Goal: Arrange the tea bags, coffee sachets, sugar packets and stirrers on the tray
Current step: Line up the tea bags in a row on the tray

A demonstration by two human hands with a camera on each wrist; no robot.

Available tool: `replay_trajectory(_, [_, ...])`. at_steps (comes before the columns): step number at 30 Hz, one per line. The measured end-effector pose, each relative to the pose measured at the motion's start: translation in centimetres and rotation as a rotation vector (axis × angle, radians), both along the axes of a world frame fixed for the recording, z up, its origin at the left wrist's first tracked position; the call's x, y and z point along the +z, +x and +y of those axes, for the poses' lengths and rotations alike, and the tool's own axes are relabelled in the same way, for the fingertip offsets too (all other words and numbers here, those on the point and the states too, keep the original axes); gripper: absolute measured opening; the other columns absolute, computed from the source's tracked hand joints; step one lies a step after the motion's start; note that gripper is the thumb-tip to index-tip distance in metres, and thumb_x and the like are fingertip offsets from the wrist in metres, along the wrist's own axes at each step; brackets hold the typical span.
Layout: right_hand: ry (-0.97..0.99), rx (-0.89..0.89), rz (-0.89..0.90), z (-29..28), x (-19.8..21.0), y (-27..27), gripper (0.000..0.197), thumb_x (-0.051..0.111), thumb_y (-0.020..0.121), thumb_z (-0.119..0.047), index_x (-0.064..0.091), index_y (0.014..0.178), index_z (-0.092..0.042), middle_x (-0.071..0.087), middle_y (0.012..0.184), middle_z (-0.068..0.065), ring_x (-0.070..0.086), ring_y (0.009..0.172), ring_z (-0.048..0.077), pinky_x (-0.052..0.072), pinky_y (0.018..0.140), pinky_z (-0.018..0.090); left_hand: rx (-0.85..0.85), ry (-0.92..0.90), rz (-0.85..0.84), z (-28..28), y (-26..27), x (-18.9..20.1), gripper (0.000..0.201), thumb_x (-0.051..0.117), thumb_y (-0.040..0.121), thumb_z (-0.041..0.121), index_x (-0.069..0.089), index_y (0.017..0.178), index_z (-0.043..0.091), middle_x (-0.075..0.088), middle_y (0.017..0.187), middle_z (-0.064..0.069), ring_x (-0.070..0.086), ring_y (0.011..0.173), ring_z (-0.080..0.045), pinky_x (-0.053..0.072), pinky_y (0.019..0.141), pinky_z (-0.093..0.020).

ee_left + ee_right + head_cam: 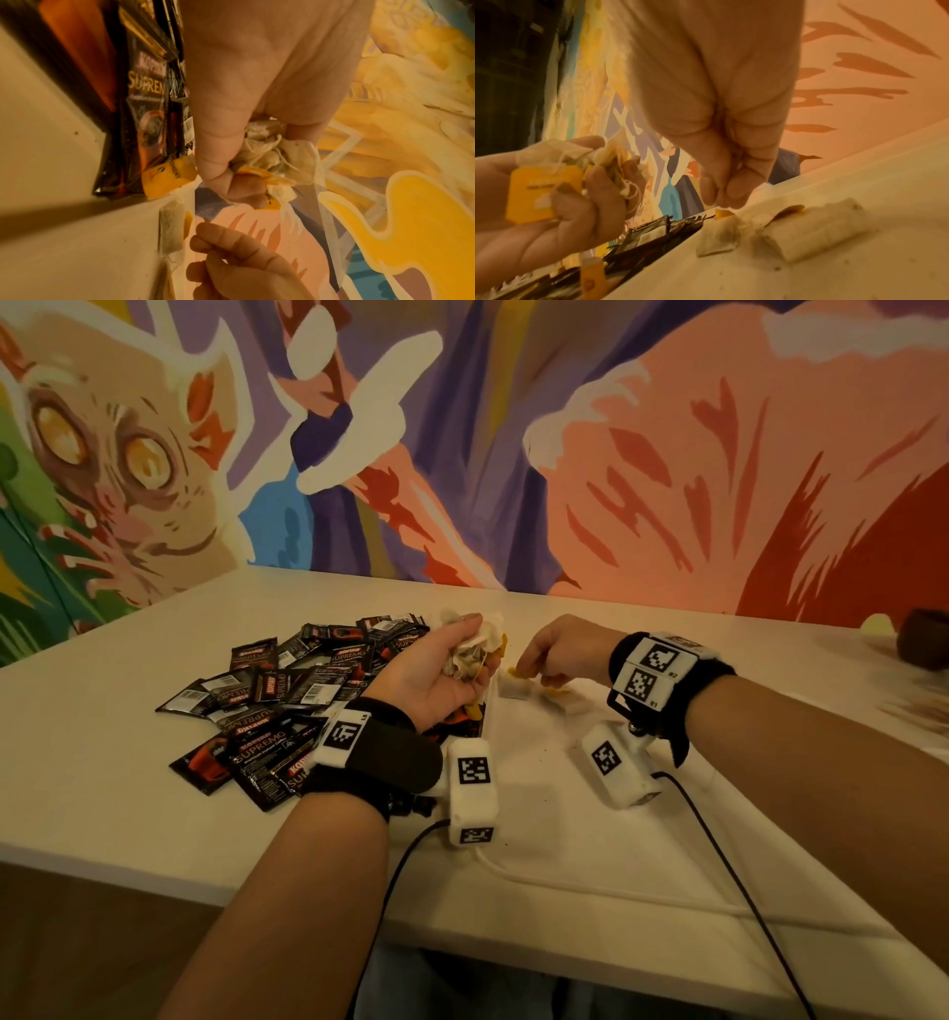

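Left hand point(436, 675): cupped round a tangled bunch of tea bags point(470, 649), above the sachets point(287, 695)
Right hand point(560, 654): fingertips together over two bags point(770, 229) on the surface point(102, 762), seemingly pinching a tag
Tip: lift by the tag, lay bags flat, side by side

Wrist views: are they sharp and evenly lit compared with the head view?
Head view: dim, warm, mostly sharp, smeared at its right edge. Left wrist view: left hand close and soft, orange cast, coffee sachets legible. Right wrist view: right hand blurred, dark top-left corner, tea bags on the table soft.
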State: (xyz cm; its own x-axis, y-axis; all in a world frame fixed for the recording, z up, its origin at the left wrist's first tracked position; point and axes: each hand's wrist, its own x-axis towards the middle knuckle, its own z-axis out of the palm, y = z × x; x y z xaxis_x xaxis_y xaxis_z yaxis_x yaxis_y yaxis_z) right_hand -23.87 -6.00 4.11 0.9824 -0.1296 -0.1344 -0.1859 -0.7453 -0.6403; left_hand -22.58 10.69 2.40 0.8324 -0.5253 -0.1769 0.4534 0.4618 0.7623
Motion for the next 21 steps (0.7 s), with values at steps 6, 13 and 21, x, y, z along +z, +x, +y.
replay_trajectory(6, [-0.225, 0.202, 0.226, 1.2, 0.1, -0.3, 0.040, 0.042, 0.084, 0.011, 0.068, 0.109, -0.007, 0.059, 0.100, 0.006, 0.053, 0.080, 0.018, 0.044, 0.063, 0.019, -0.008, 0.047, -0.017, -0.1, 0.3, -0.2, 0.015, 0.054, 0.094, 0.020, 0.054, 0.108, 0.015, 0.064, 0.087, -0.008, 0.058, 0.071, -0.017, 0.049, 0.052, -0.019])
replay_trajectory(13, [-0.192, -0.044, 0.056, -0.2, 1.3, -0.1, 0.028, 0.041, 0.089, 0.003, 0.063, 0.104, -0.005, 0.057, 0.078, 0.003, 0.053, 0.067, 0.016, 0.047, 0.060, 0.024, -0.009, 0.044, -0.014, 0.0, 0.2, -0.1, 0.015, 0.055, 0.094, 0.020, 0.057, 0.107, 0.013, 0.063, 0.092, -0.010, 0.058, 0.074, -0.018, 0.048, 0.055, -0.022])
replay_trajectory(21, [-0.451, -0.100, 0.359, -1.2, 0.5, -0.3, 0.022, 0.067, 0.084, -0.016, 0.053, 0.068, -0.009, 0.056, 0.069, 0.006, 0.053, 0.066, 0.020, 0.049, 0.070, 0.031, -0.015, 0.039, -0.008, 0.1, -0.2, 0.1, 0.019, 0.055, 0.094, 0.019, 0.056, 0.112, 0.012, 0.062, 0.094, -0.011, 0.057, 0.076, -0.019, 0.046, 0.065, -0.024])
